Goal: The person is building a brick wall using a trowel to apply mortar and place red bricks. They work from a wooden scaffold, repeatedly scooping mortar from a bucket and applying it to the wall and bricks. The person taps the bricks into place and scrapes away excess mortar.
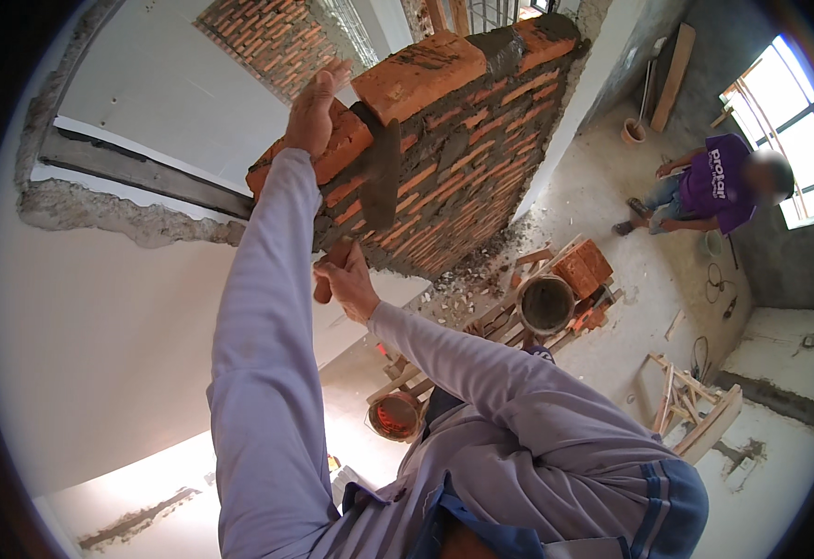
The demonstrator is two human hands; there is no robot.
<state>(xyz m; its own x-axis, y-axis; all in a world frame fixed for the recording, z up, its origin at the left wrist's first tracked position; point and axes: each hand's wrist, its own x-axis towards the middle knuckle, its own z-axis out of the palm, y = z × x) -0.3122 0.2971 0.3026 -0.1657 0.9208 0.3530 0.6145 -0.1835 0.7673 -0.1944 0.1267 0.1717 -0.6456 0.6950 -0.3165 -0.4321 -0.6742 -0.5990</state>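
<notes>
My left hand [314,110] lies with its fingers stretched out against a red brick [344,142] on top of an unfinished brick wall [463,168]. In my right hand [349,284], below the wall's top, is the wooden handle of a trowel. The trowel blade [382,182] points upward along the wall's near face, close to the joint between this brick and a larger brick [421,76] to its right. Grey mortar fills the gaps in the wall and smears its face.
Below the wall stands a mortar bucket [547,305] beside stacked bricks [584,268] on planks. Another bucket [395,415] hangs lower. Rubble [468,284] lies at the wall's foot. A person in a purple shirt [728,182] is at the right, near a window. A wooden frame [691,401] lies lower right.
</notes>
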